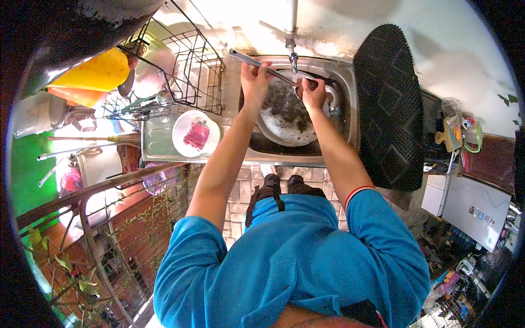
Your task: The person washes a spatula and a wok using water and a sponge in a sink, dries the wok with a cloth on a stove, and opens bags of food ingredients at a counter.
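Over the sink, a long-handled ladle slants down from upper left to right. My left hand is closed around its grey handle. Wrapped over the dark, rounded head at the other end is my right hand; whether a scrubber is also in its fingers is hidden. Beneath both hands, a large round pan sits in the sink, holding dark water with white suds. A metal handle or loop shows at the pan's right side, partly behind my right hand.
A tap hangs above the sink's back edge. On the left drainboard stand a white bowl with a pink sponge or cloth and a black wire dish rack. A black textured mat borders the right side.
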Available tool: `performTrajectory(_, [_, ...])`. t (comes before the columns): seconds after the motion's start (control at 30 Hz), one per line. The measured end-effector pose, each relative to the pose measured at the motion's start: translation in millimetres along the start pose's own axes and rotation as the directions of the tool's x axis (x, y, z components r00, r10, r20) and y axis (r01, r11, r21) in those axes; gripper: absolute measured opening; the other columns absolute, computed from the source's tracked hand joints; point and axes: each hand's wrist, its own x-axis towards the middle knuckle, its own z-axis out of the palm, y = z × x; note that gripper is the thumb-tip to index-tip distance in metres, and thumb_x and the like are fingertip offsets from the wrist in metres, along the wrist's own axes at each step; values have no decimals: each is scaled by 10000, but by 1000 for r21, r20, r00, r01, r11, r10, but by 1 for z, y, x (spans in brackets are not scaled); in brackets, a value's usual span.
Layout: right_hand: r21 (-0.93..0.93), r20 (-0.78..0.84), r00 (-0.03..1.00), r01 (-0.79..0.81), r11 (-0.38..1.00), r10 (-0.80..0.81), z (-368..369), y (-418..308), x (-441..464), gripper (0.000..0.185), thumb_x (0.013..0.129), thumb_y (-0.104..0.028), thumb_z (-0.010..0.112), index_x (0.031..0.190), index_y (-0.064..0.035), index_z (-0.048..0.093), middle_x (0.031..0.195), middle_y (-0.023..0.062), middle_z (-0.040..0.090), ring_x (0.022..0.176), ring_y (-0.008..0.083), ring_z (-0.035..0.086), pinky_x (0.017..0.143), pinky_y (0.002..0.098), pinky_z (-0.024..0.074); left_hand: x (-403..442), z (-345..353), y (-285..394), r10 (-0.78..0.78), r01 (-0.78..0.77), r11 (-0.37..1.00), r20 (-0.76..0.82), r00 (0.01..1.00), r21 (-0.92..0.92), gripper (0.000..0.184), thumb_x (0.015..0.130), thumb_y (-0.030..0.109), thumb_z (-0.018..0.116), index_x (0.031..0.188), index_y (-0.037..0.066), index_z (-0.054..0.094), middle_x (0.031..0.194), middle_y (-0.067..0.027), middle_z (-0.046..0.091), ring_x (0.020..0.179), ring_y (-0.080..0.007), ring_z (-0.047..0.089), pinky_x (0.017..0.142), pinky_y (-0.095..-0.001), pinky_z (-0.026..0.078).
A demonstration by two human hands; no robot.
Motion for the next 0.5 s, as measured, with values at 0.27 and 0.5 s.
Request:
performTrajectory(0.27, [53,-262,963,-46,998,58,-7,44,8,234,843,-174,606,991,-7,536,924,160,582,858,294,564,780,403,445,17,-3,-21,-146,156,950,-58,988,269,254,802,51,668,1014,-47,567,859,-115,633,748,-156,643,611,-285,572])
performTrajectory(0.5, [154,-366,928,-18,988,74,-37,60,-27,171,848,-30,555,1012,-14,507,967,126,541,849,255,534,785,367,436,11,3,-43,-340,322,858,-28,940,401,240,804,74,683,964,-46,552,816,-124,644,654,-153,632,559,-275,558])
